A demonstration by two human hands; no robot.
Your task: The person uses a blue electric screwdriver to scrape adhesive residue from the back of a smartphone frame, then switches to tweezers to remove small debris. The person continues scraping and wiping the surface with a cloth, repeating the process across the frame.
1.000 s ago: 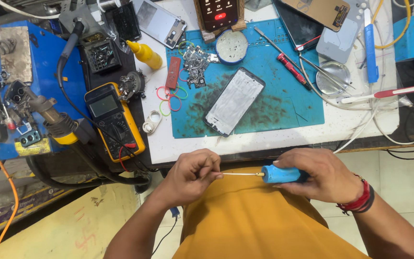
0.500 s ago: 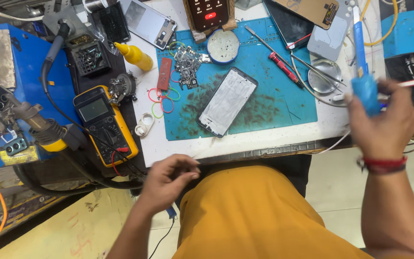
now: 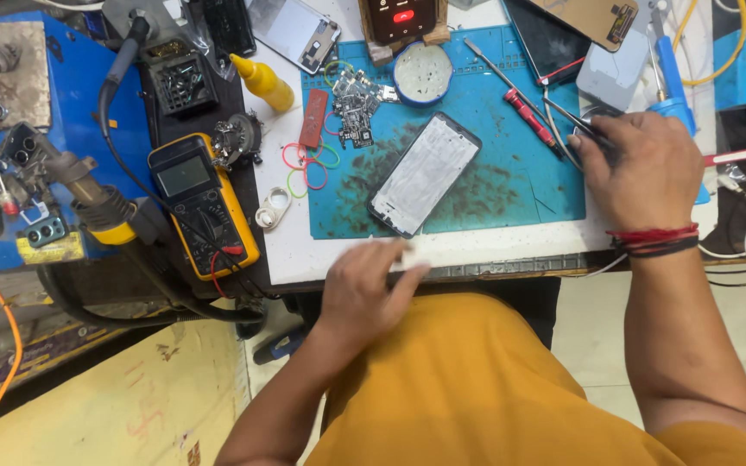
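Hands at a phone repair bench

White bench (image 3: 321,255) carries a blue-green rubber work mat (image 3: 511,185) with a bare rectangular phone frame (image 3: 425,174) at its centre. Right hand (image 3: 641,168) pinches thin metal tweezers (image 3: 567,116) at the mat's right edge; left hand (image 3: 364,289), loosely curled, rests at the bench's near edge, seemingly empty

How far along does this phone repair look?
Done: the phone frame lies stripped on the blue mat, small boards beside it. In hand: the right hand grips tweezers; the left hand rests at the table edge. Left: reassembly; nothing is refitted.
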